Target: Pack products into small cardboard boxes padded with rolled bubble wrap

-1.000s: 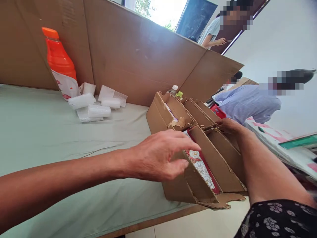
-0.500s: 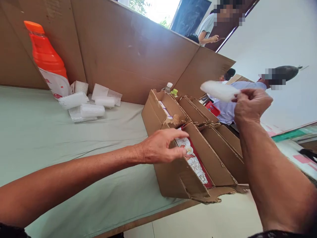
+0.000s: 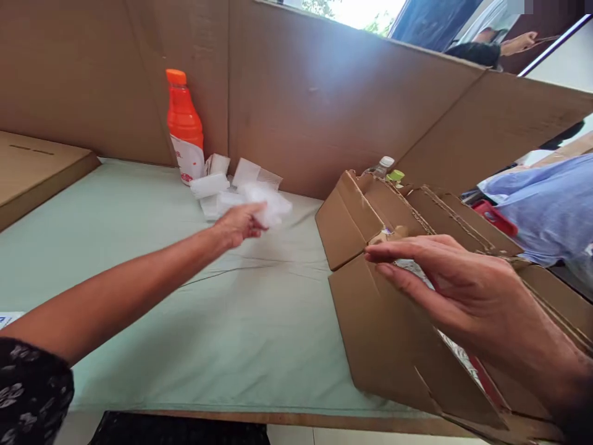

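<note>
My left hand [image 3: 238, 225] is closed on a piece of white bubble wrap [image 3: 273, 205], smeared by motion, above the green cloth. Just behind it lies a small pile of folded and rolled bubble wrap pieces [image 3: 210, 185], close to the foot of an orange bottle [image 3: 185, 117]. My right hand [image 3: 454, 284] is open over the divided cardboard box [image 3: 393, 334], its thumb and fingers apart with nothing between them. Part of a red and white printed pack [image 3: 463, 358] shows in the box's near compartment; my right hand and wrist hide the rest.
A cardboard wall [image 3: 301, 123] stands along the back of the cloth-covered table [image 3: 259, 334]. At the left lies a flat cardboard box [image 3: 41, 167]. A white-capped bottle [image 3: 384, 165] and a green cap [image 3: 395, 177] show behind the divided box. People are beyond, one in a light blue garment [image 3: 556, 198].
The white bubble wrap piece has passed from my right hand to my left, which has swung left toward the pile. My right hand has come down over the box. The view has turned left.
</note>
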`<state>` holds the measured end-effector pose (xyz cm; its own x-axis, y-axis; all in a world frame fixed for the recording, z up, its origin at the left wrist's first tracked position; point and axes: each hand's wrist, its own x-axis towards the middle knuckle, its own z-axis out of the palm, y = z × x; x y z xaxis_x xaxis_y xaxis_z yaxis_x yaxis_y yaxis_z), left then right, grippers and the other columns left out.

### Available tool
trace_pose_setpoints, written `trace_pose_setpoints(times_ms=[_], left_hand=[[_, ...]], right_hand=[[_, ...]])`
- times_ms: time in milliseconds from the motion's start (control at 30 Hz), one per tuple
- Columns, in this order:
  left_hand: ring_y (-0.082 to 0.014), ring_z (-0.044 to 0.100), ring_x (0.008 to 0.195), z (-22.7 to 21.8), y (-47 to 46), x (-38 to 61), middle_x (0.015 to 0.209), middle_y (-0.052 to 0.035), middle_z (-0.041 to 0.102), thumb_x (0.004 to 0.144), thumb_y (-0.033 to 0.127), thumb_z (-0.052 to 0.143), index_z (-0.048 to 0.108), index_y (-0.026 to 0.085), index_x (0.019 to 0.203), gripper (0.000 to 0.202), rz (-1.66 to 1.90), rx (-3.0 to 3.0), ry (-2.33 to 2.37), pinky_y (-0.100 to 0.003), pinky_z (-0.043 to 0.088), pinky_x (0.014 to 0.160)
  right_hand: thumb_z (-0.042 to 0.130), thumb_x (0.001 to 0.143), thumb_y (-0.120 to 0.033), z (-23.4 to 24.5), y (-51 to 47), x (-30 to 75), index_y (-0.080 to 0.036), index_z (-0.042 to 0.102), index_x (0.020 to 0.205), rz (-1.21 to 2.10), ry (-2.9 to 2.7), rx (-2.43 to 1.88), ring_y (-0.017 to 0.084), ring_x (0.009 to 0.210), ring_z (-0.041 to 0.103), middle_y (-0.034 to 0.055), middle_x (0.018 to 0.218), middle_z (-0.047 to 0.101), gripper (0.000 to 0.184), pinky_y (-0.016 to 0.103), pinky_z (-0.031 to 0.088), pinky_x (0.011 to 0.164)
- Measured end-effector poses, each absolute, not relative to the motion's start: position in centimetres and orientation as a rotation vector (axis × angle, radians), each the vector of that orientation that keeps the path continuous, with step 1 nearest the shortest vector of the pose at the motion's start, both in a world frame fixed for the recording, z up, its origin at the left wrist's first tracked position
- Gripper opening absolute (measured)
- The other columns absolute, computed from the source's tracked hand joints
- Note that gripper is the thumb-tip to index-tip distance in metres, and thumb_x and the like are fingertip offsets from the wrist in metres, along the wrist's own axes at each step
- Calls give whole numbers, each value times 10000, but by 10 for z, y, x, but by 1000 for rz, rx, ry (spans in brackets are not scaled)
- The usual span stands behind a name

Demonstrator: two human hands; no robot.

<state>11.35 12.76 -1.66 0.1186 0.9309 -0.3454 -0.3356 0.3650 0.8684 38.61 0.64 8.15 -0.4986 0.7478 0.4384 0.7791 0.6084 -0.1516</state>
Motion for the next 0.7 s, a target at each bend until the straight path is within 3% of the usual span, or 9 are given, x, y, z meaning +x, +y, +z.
trace_pose_setpoints(times_ms=[100,167,233,367,500,567,633,700], left_hand=[[-229,711,883,-13,161,80,1204,-187,665,775,499,714,535,190,1206,560,1167,712,1107,-314,542,695],[-229,708,953,-17,165,66,1311,-192,615,759,467,713,525,193,1225,572,1208,764,1135,-318,544,746],[-194,702,900,-31,151,57,1255,-155,647,715,380,741,576,186,1144,499,1178,827,1149,-288,524,727],[-188,673,759,-69,96,43,949,-91,723,625,310,789,675,159,933,362,980,924,1178,-287,479,661],[-226,692,884,-99,52,15,1011,-99,760,688,381,777,713,171,997,379,790,1048,1176,-336,502,777],[-227,694,912,-106,40,2,1056,-103,762,730,428,758,711,175,1047,408,773,1076,1137,-361,509,839],[-220,693,897,-109,33,-5,1058,-105,763,749,445,749,712,174,1050,406,786,1053,1106,-371,512,856],[-214,693,880,-108,27,-8,1037,-106,766,748,434,748,713,172,1024,382,799,1019,1111,-369,514,845]], right_hand=[[587,968,-336,80,8,383,-336,699,1075,-104,-2405,-1217,267,891,714,22,971,764,155,437,561,777],[591,962,-316,73,4,376,-320,697,1073,-83,-2478,-1165,252,874,712,21,954,768,154,417,566,758],[586,961,-293,60,-3,368,-298,699,1067,-56,-2543,-1136,230,843,710,20,928,768,156,389,562,732],[566,958,-240,32,-22,355,-258,693,1066,-25,-2608,-1192,209,847,705,29,956,767,168,370,552,748],[555,953,-225,23,-36,357,-237,670,1141,-395,-2514,-1401,307,1075,684,109,1239,707,221,474,531,874],[544,952,-272,26,-42,371,-222,633,1236,-704,-2346,-1606,398,1110,665,179,1323,653,301,554,521,846],[551,938,-356,30,-48,393,-236,631,1231,-880,-2203,-1796,447,937,701,203,1140,721,327,569,521,693],[560,911,-433,31,-53,415,-303,676,1018,-829,-2186,-1912,405,570,665,113,695,714,205,484,450,458]])
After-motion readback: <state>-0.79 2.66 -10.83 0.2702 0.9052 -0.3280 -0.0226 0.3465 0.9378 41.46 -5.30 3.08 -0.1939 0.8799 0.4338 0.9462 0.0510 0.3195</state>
